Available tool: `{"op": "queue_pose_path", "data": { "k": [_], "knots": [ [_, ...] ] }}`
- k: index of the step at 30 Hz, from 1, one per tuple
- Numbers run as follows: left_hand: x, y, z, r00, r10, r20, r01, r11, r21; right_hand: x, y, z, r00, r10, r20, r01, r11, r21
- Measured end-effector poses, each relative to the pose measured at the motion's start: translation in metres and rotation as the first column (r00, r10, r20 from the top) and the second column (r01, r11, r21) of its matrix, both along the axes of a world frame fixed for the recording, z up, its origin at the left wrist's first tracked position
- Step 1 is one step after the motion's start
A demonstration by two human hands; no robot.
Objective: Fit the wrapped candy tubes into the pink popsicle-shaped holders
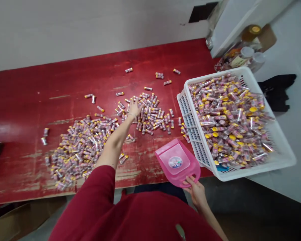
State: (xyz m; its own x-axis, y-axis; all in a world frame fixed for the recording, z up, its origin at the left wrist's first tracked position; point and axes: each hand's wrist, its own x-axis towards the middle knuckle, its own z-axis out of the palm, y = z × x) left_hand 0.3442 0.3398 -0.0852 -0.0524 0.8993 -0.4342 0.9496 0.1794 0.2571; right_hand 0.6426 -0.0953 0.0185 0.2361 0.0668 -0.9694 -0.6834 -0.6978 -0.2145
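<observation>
- Left hand (134, 108) open, fingers spread, resting on small capped tubes (147, 115) scattered across the red table (27, 100)
- Right hand (194, 190) closed on a pink dustpan (177, 160) at the table's edge
- White crate (262, 160) heaped with tubes, at right

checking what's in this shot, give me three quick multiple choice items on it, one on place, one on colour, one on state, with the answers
1. Where is the left hand relative to the pile of small tubes on the red table?
A. Under the table edge
B. Spread over it
C. Lifted high above it

2. What colour is the plastic scoop in the right hand?
A. Blue
B. White
C. Pink

3. What state is the white plastic crate in?
A. Heaped with tubes
B. Empty
C. Upside down

1. B, the open hand lies on the tubes.
2. C, the whole scoop shows pink.
3. A, tubes fill it to the rim.
</observation>
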Motion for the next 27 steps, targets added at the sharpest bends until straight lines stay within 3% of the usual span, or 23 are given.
{"op": "queue_pose_path", "data": {
  "k": [3, 5, 7, 10, 14, 19, 24, 27],
  "knots": [
    [0.029, 0.071, -0.034, 0.987, -0.154, 0.035, 0.157, 0.981, -0.111, -0.031, 0.025, -0.011, 1.000, -0.006, 0.005, 0.006, 1.000, 0.018],
    [0.051, 0.101, -0.057, 0.975, -0.212, 0.060, 0.220, 0.959, -0.180, -0.049, 0.045, -0.020, 1.000, -0.025, 0.007, 0.025, 1.000, 0.010],
    [0.068, 0.115, -0.076, 0.976, -0.212, 0.053, 0.218, 0.949, -0.226, -0.064, 0.063, -0.030, 0.999, -0.049, -0.002, 0.049, 0.999, 0.001],
    [0.079, 0.112, -0.090, 0.985, -0.172, -0.003, 0.167, 0.959, -0.228, -0.078, 0.089, -0.045, 0.998, -0.063, -0.013, 0.064, 0.997, 0.036],
    [0.079, 0.076, -0.081, 0.988, -0.156, 0.016, 0.155, 0.962, -0.225, -0.082, 0.126, -0.063, 0.999, -0.030, -0.039, 0.034, 0.995, 0.093],
    [0.085, -0.001, -0.060, 0.974, -0.199, 0.107, 0.224, 0.917, -0.330, -0.075, 0.163, -0.079, 0.988, 0.037, -0.152, 0.002, 0.968, 0.251],
    [0.108, -0.094, -0.036, 0.929, -0.235, 0.286, 0.320, 0.899, -0.298, -0.057, 0.163, -0.088, 0.965, 0.051, -0.259, 0.036, 0.946, 0.321],
    [0.116, -0.139, -0.005, 0.823, -0.318, 0.470, 0.465, 0.853, -0.237, -0.045, 0.156, -0.095, 0.952, 0.069, -0.299, 0.038, 0.941, 0.337]
  ]
}}
